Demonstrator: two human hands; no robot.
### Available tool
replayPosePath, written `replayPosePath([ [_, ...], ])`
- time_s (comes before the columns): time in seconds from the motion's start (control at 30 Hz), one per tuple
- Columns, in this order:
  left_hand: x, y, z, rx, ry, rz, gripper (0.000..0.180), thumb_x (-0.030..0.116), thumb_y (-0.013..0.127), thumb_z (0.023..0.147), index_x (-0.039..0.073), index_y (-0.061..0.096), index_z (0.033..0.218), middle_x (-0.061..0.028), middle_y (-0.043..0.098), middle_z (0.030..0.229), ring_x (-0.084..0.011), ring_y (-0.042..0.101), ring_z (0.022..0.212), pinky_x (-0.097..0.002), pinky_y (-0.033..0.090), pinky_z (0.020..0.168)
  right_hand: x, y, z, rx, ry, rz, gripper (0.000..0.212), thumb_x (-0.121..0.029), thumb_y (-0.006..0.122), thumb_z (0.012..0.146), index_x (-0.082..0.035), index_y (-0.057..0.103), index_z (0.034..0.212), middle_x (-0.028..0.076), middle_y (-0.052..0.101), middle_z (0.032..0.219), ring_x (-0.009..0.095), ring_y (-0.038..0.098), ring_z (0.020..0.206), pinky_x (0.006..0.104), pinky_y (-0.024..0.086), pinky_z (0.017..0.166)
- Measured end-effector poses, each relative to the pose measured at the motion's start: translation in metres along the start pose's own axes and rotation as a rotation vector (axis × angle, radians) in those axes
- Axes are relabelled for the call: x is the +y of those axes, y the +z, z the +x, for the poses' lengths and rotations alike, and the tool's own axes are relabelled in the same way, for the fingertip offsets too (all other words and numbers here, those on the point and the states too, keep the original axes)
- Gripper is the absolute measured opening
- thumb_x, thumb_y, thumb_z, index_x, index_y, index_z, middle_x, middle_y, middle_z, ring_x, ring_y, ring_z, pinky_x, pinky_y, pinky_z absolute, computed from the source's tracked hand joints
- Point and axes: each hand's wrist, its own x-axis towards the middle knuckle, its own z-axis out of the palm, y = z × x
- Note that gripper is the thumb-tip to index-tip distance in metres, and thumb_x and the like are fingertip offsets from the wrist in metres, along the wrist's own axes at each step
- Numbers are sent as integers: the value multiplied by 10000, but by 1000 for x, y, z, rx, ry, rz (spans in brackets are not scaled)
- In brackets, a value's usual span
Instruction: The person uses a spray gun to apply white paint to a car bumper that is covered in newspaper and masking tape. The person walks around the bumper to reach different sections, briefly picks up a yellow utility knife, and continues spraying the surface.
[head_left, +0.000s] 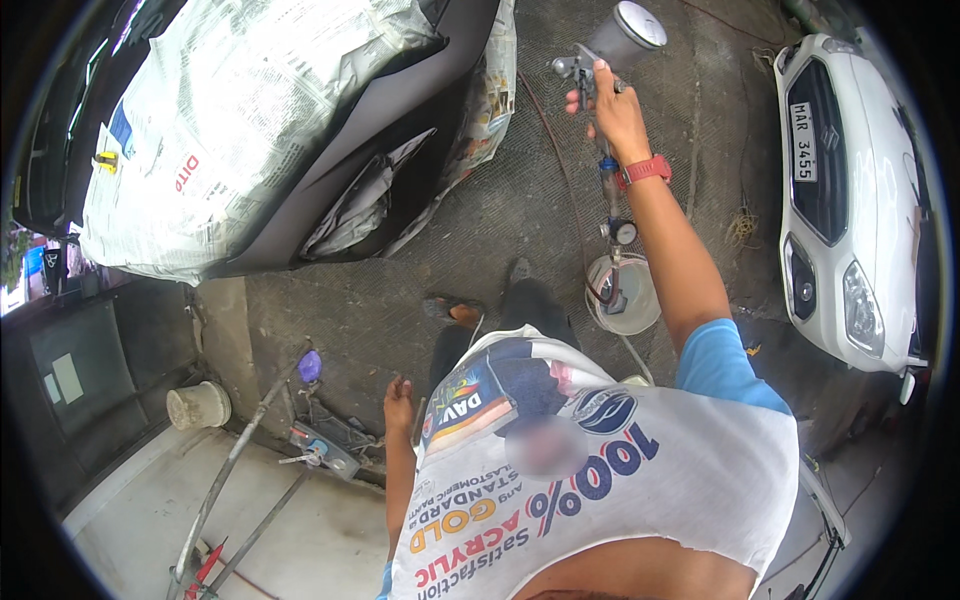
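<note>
My right hand (618, 112) is stretched forward, its fingers wrapped round the handle of a spray gun (573, 66). A grey cylindrical paint cup (627, 36) with a pale lid sits on the gun. Below the handle hang a blue fitting, a metal tube and a round pressure gauge (624, 233), joined to a dark red hose (553, 137). Low by my left side is my left hand (398, 402), its fingers loosely bent and partly apart, with nothing visible in it. Ahead on the left stands a dark car body panel (400, 95), with newspaper masking (250, 130) over the part beside it.
A white bucket (650, 305) stands on the floor below the gauge. At right is a parked white car (850, 220). A floor jack (325, 448), long metal poles (235, 455) and a dirty pail (199, 405) are at the left. The hose trails across the floor.
</note>
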Motion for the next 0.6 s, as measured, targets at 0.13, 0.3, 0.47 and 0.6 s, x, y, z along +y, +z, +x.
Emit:
replayPosePath([
  [0.13,-13,2,3,10,-5,-53,507,245,629,1049,-22,531,1469,-209,626,1424,-275,611,1307,-371,468,1097,10,7,-7,53,-35,-1,600,-512,408,1107,15,686,1165,86,755,856,131,718,728,268,482,453],
  [0.3,-30,9,-6,-38,-37,80,513,246,642,1041,-24,535,1464,-201,636,1410,-270,612,1303,-364,470,1094,5,37,-72,-110,-45,51,557,-453,418,1117,8,665,1307,71,750,853,91,674,673,260,481,468],
  [0.47,-84,8,6,-77,-47,-19,534,262,636,1044,-50,522,1463,-217,640,1390,-271,625,1279,-359,482,1085,-6,80,-134,-376,-85,193,455,-315,489,1107,-41,605,1450,15,725,876,55,577,651,221,487,570],
  [0.6,-51,12,1,-66,-9,-67,560,301,629,1048,-54,516,1465,-233,653,1353,-272,629,1270,-359,489,1071,-9,111,-156,-528,-200,246,456,-335,541,1091,-67,605,1455,70,715,833,107,680,777,291,586,789],
])
